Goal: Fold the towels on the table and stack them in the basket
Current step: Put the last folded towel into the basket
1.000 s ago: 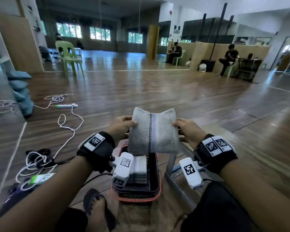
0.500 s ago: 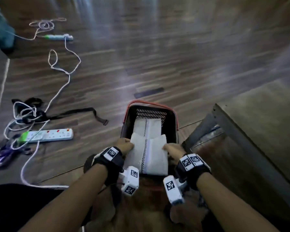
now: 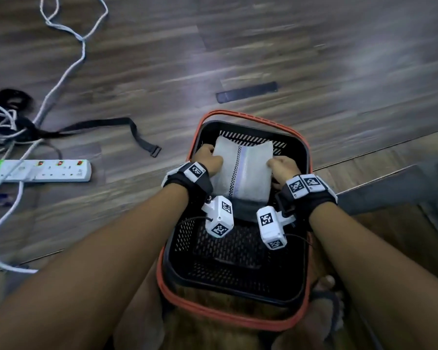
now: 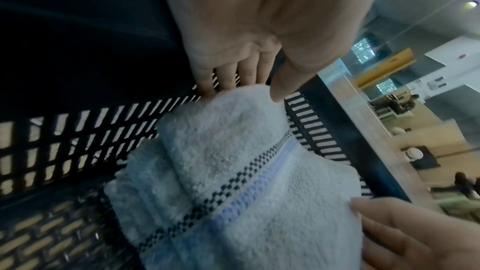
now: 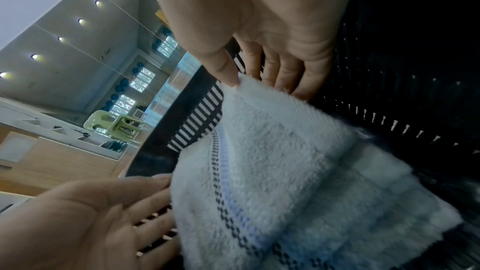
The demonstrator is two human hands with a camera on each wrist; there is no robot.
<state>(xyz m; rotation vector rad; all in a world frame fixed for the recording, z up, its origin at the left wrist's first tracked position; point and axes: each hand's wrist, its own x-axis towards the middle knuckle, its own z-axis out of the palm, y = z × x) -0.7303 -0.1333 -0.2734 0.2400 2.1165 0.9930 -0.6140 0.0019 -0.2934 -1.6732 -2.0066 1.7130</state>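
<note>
A black mesh basket (image 3: 305, 157) with a red rim stands on the floor between my feet. I hold a folded white towel (image 3: 240, 170), with a dark checked line and a blue stripe, down inside its far half. My left hand (image 3: 210, 159) pinches the towel's left edge; its thumb and fingers close on a corner in the left wrist view (image 4: 262, 89). My right hand (image 3: 276, 165) pinches the right edge, thumb on top of a corner (image 5: 240, 84). More folded towels (image 5: 384, 198) lie stacked beneath it. The near half of the basket floor (image 3: 233, 251) is bare.
On the wooden floor to the left lie a white power strip (image 3: 39, 170), white cables (image 3: 68, 69) and a black strap (image 3: 127, 125). A grey metal table frame (image 3: 390, 188) rises at the right. My sandalled foot (image 3: 326, 306) is beside the basket's near right corner.
The towel has come down from chest height in front of me into the basket, both hands still gripping it. My head has tilted down, so the room is out of view.
</note>
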